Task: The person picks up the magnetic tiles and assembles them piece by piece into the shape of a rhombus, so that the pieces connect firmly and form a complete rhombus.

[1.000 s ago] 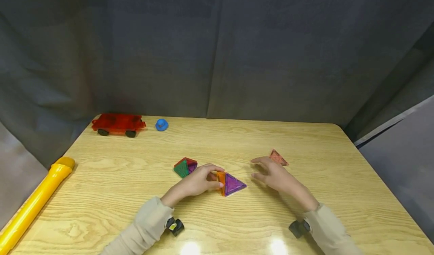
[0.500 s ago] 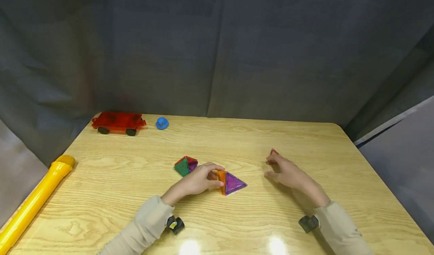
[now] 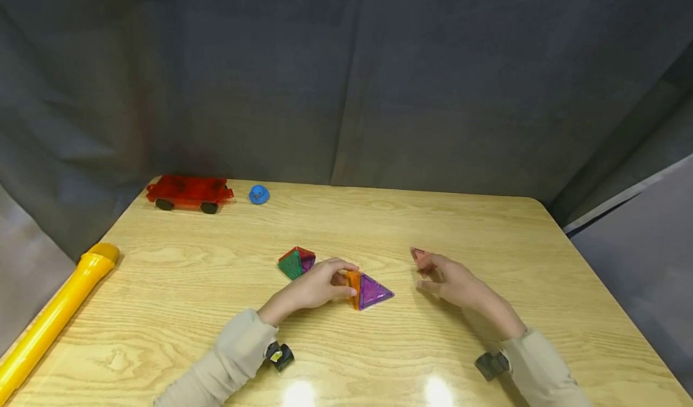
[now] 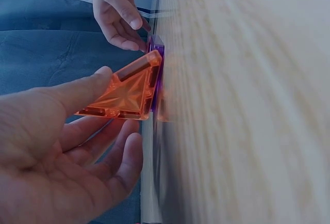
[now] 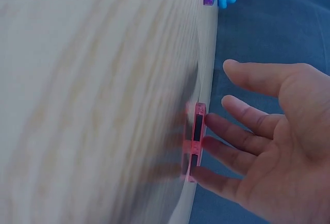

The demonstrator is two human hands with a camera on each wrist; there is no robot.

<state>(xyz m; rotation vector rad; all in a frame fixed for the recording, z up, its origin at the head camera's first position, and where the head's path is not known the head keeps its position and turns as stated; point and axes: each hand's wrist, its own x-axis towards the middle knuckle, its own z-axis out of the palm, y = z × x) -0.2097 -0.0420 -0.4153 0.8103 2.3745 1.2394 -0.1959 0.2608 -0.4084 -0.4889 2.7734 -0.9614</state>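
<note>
My left hand pinches an orange triangular magnetic tile between thumb and fingers, holding it upright. Its lower edge meets a side of a purple triangular magnetic tile, which lies flat on the table. To the right, my right hand reaches over a pink triangular magnetic tile that lies on the tabletop. Extended fingertips touch that tile, while the thumb stays apart from it. Part of the pink tile is hidden by the hand in the head view.
Behind my left hand sits a small shape of green, red and purple tiles. A red wheeled toy car base and a blue toy duck stand at the back left. A yellow toy microphone lies along the left edge.
My right hand first moved right onto the pink tile; the tile has since slid left and turned under its fingers. The left hand keeps its hold on the orange tile.
</note>
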